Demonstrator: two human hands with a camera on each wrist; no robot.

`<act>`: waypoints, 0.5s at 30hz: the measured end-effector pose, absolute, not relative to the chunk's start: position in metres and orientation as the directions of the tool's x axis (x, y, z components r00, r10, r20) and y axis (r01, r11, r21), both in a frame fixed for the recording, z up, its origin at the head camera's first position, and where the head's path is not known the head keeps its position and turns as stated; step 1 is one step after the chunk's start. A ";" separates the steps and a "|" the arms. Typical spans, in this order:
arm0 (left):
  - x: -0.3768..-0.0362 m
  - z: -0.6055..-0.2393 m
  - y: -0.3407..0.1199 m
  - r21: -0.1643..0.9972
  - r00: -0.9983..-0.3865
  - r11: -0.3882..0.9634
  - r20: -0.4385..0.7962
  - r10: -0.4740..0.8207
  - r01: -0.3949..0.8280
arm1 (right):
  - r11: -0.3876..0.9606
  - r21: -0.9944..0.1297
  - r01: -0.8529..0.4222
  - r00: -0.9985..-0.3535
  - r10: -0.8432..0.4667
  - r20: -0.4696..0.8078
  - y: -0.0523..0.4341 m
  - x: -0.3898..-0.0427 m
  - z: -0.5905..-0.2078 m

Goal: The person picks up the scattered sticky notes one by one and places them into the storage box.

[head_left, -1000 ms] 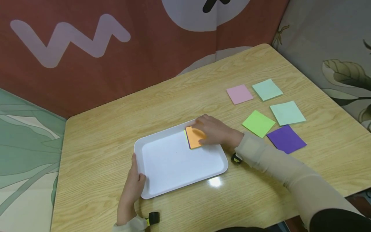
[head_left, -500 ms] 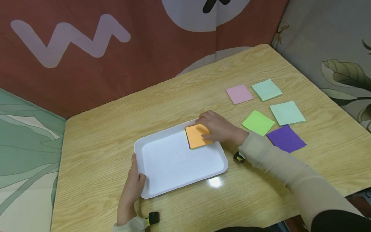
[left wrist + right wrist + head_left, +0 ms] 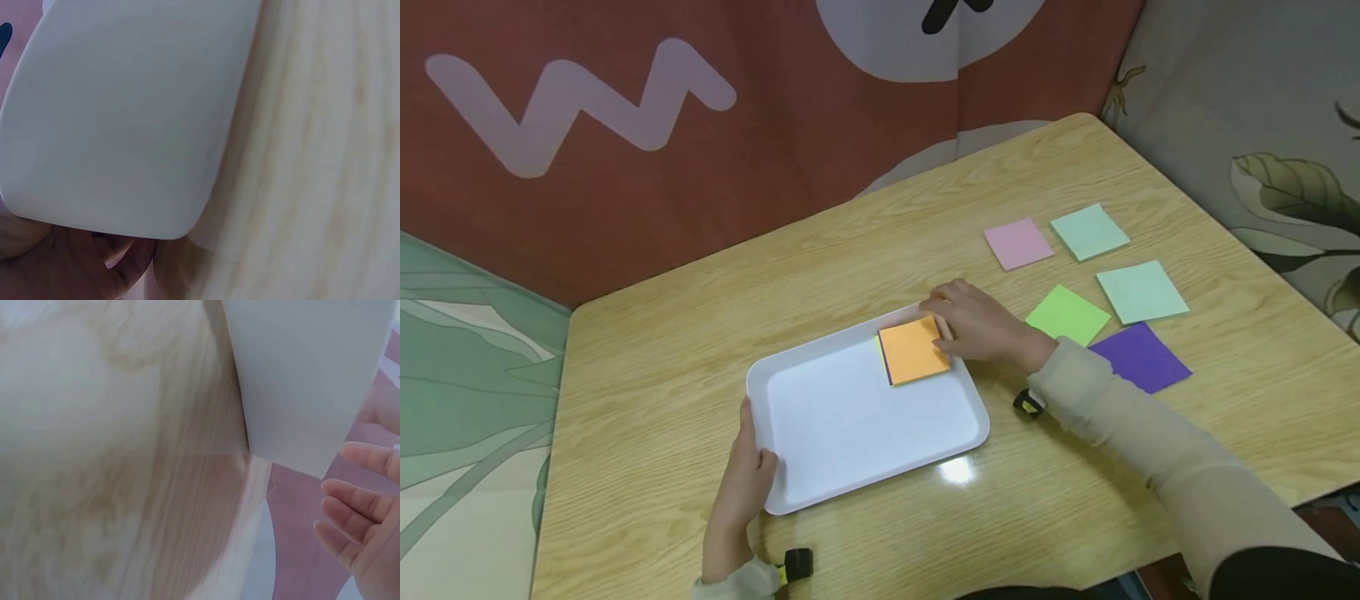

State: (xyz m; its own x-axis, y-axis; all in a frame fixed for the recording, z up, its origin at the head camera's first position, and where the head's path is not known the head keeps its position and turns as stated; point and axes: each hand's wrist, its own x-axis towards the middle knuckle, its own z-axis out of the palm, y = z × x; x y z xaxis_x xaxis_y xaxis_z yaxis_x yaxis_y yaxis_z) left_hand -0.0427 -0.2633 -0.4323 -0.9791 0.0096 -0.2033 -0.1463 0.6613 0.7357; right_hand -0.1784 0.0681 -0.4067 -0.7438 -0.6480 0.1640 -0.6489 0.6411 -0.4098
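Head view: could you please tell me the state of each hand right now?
Left hand: closed, holding the white tray.
Right hand: open, at the edge of the orange square; contact cannot be told.

Pale wood-grain table (image 3: 647, 350), corners rounded, carries white rectangular tray (image 3: 850, 442) and five flat paper squares. Tray sits angled, nearer front edge; bright light glints off tabletop just beside its near side. Squares spread across right half: pink square (image 3: 1018, 243) just left of far mint square (image 3: 1090, 232); near mint square (image 3: 1142, 292) lies closer to front; lime square (image 3: 1066, 314), partly covered by sleeve, lies beside purple square (image 3: 1144, 357), also partly covered.
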 end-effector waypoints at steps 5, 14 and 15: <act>-0.042 -0.432 -0.264 0.733 -0.977 0.662 -0.215 0.006 -0.157 | 0.650 -0.410 -0.640 -0.755 -0.631 0.179 0.074 -0.179 -0.407; -0.043 -0.432 -0.263 0.732 -0.978 0.665 -0.209 0.009 -0.150 | 0.655 -0.425 -0.625 -0.770 -0.605 0.200 0.086 -0.180 -0.407; -0.043 -0.432 -0.263 0.732 -0.978 0.665 -0.207 0.010 -0.149 | 0.658 -0.424 -0.623 -0.773 -0.602 0.201 0.087 -0.180 -0.407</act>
State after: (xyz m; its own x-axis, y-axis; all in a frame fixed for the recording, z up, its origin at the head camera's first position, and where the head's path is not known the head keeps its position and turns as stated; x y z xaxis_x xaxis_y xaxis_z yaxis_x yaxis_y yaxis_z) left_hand -0.0429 -0.2631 -0.4319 -0.9782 0.0098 -0.2075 -0.1486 0.6648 0.7321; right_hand -0.1800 0.0869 -0.4072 -0.7726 -0.6021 0.2013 -0.6229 0.6577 -0.4235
